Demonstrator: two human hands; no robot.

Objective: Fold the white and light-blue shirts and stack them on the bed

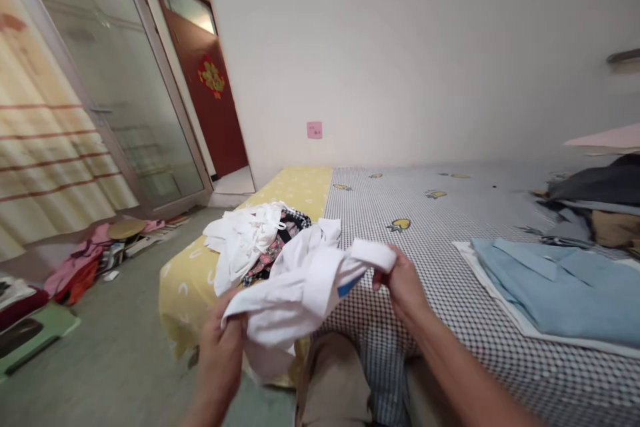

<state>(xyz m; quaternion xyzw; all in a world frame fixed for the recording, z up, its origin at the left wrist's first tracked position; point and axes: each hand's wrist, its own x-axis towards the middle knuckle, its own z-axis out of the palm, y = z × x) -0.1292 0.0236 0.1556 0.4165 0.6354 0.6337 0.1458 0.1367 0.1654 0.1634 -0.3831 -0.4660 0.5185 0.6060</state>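
Observation:
A white collared shirt (290, 300) hangs bunched between my two hands, over my knees at the bed's near edge. My left hand (225, 340) is closed on one end of the cloth, low on the left. Raised a little higher, my right hand (403, 280) pinches the other end, near a stiff white band. A small blue patch shows on the shirt beside that hand. Just behind the shirt lies a pile of white clothes (245, 233), with a dark floral garment (273, 257) tucked against it.
The bed has a checked sheet (375, 207) with pineapples and a yellow cover (300, 190). On the right lie a folded blue shirt (565, 287) and a stack of dark clothes (605, 193). Pink clothing (80, 257) and a green stool (40, 337) are on the floor at left.

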